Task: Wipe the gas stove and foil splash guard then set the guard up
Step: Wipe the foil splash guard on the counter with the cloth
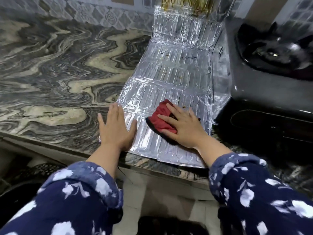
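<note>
The silver foil splash guard [171,72] lies unfolded flat on the marbled countertop, its far panels bent up against the tiled wall. Brown stains mark its top edge and middle. My left hand [115,128] presses flat on the guard's near left corner, fingers spread. My right hand [183,126] lies palm down on a red cloth [160,118] with a dark edge, pressing it on the near panel. The black gas stove [264,92] stands to the right, and a side flap of the guard leans against it. One burner [274,53] shows.
The grey and beige marbled countertop [55,73] stretches left of the guard. Its front edge [67,153] runs diagonally below my hands. A tiled wall [81,12] backs the counter. Dark objects sit on the floor below.
</note>
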### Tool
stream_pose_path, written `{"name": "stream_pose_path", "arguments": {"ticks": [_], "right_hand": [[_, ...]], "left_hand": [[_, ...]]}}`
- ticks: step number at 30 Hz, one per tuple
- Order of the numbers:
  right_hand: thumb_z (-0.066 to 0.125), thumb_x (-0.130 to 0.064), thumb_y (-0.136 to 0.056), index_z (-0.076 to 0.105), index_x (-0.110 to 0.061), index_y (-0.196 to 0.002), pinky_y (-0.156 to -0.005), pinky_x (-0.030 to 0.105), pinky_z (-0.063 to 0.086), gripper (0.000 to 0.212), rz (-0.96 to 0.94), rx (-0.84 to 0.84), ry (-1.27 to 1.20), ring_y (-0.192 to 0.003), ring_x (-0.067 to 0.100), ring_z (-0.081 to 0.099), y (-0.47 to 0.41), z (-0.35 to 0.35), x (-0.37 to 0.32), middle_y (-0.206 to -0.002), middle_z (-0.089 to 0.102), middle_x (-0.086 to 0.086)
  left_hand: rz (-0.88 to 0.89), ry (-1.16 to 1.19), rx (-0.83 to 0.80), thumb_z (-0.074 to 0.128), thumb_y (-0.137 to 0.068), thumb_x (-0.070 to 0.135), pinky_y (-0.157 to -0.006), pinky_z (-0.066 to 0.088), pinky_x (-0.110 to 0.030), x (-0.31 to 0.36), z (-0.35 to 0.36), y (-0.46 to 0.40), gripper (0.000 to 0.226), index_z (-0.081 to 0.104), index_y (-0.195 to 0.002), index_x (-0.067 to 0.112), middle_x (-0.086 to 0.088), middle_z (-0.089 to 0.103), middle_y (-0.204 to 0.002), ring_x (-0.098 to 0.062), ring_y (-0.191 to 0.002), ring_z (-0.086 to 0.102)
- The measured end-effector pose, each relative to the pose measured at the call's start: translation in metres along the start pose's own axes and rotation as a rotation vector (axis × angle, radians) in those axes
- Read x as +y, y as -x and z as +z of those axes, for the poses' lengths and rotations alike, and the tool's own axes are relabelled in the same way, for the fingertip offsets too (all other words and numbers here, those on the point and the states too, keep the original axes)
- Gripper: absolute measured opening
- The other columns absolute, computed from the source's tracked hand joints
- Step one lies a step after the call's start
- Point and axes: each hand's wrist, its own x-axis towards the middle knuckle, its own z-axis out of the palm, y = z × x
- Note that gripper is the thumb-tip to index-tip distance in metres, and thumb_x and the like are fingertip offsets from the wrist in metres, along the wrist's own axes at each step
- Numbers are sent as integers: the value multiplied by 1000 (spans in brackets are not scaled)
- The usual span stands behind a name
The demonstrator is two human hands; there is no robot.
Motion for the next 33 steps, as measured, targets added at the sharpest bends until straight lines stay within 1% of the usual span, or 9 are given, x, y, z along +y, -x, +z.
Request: {"name": "stream_pose_path", "arguments": {"ticks": [6, 11, 14, 19, 23, 26, 28, 31, 33], "right_hand": [[19, -65, -92, 9, -52, -145, -117, 56, -6, 55, 128, -6, 10, -149, 16, -6, -58, -13, 36, -161, -8, -7], [17, -60, -96, 9, -49, -146, -116, 56, -5, 52, 157, -5, 1, -149, 16, -9, -93, -20, 33, -162, -7, -7], [14, -58, -96, 8, -48, -147, -116, 53, -7, 52, 121, -1, -3, -149, 19, -9, -102, -15, 9, -162, -7, -6], [15, -59, -96, 8, -50, -147, -118, 53, -8, 52, 22, -6, -6, -148, 22, -11, -85, -6, -39, -161, -9, -4], [26, -59, -94, 19, -50, -145, -117, 49, 5, 52, -30, 23, -45, -148, 25, 3, -41, -4, -63, -162, 5, -2], [28, -66, -89, 22, -51, -144, -113, 50, 13, 57, -104, 17, 39, -144, 29, 14, -16, -10, -64, -160, 14, -1], [28, -70, -87, 21, -51, -144, -114, 49, 9, 61, -174, 42, 61, -145, 27, 12, -7, -14, -56, -161, 9, -4], [26, -70, -85, 18, -46, -147, -116, 45, -14, 67, -321, 46, 102, -149, 17, -6, -6, -10, -47, -161, -5, -7], [23, -72, -85, 16, -48, -146, -117, 47, -14, 67, -373, 19, 85, -148, 14, -10, -14, -5, -43, -161, -6, -9]], "left_hand": [[1, -33, 8, 14, -91, 62, -118, -8, -51, -5, 0, -8, 80, -3, -153, 14, 2, -9, -162, -12, -148, -11], [-11, -51, 23, 12, -91, 63, -117, -9, -51, -12, 2, -8, 81, -5, -153, 14, 2, -10, -161, -12, -148, -12], [-44, -97, 4, 9, -90, 64, -118, -6, -53, -33, -2, -4, 81, -8, -152, 14, 2, -14, -161, -11, -147, -15], [-70, -118, -53, 13, -91, 61, -118, -6, -55, -64, -9, 9, 80, -6, -152, 13, 0, -13, -161, -13, -148, -13], [-99, -112, -130, 20, -94, 58, -116, -10, -58, -63, -18, 5, 79, -6, -153, 12, -2, -13, -161, -14, -148, -12], [-137, -62, -151, 29, -94, 53, -114, -12, -58, -53, -24, -3, 80, -3, -153, 10, -4, -12, -161, -16, -148, -11], [-117, -21, -102, 30, -94, 49, -115, -9, -56, -45, -25, -12, 77, 1, -153, 9, -4, -9, -162, -16, -149, -9], [-69, 14, -45, 27, -96, 50, -116, -6, -56, -36, -27, -29, 75, 4, -152, 7, -7, -4, -162, -18, -149, -6], [-54, 10, -39, 24, -96, 53, -116, -5, -55, -34, -24, -41, 76, 3, -152, 6, -8, -4, -162, -19, -149, -5]]}}
